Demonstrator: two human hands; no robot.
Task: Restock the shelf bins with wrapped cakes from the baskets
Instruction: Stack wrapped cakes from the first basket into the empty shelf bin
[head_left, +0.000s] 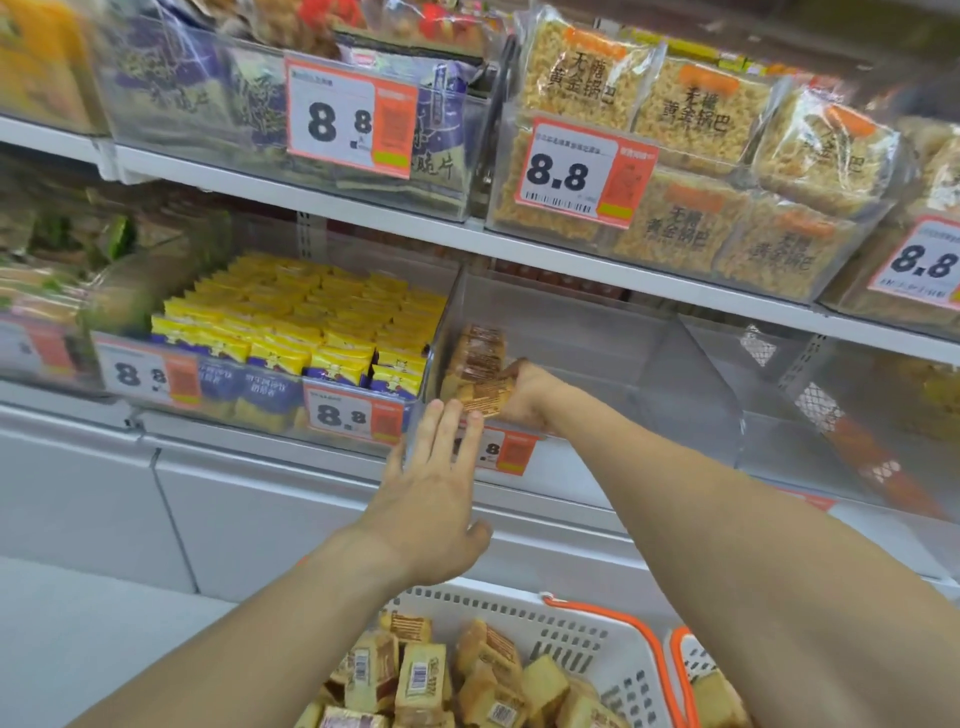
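Far left of the lower shelf is too blurry to ID, some greenish packs prob. Next over, a clear bin (270, 400) packed w/ yellow and purple snack packs (291, 332) in neat rows, 8.8 price tags on its front edge.

Left hand (431, 499) is up in front of the shelf, fingers straight and together, holding nothing, fingertips right at the front edge of the clear cake bin (597, 332), next to its left front corner. Can't tell if it's actually touching the plastic.

Right hand (524, 395) is inside that bin at the front left corner, gripping a wrapped cake (488, 396) w/ brown printed wrapper. A few more wrapped cakes (475, 353) stand stacked against the bin's left wall just behind it. Rest of the bin's floor is bare. A clear divider (696, 374) sits on its right side.

Upper shelf: purple-print packs on the left, golden crispy rice packs (691, 104) on the right, both tagged 8.8.

Bottom edge, a white basket (587, 649) w/ orange handle holds a loose pile of the same cakes (415, 675), some barcode side up. A second basket (691, 660) peeks in just right of it, also w/ cake inside.
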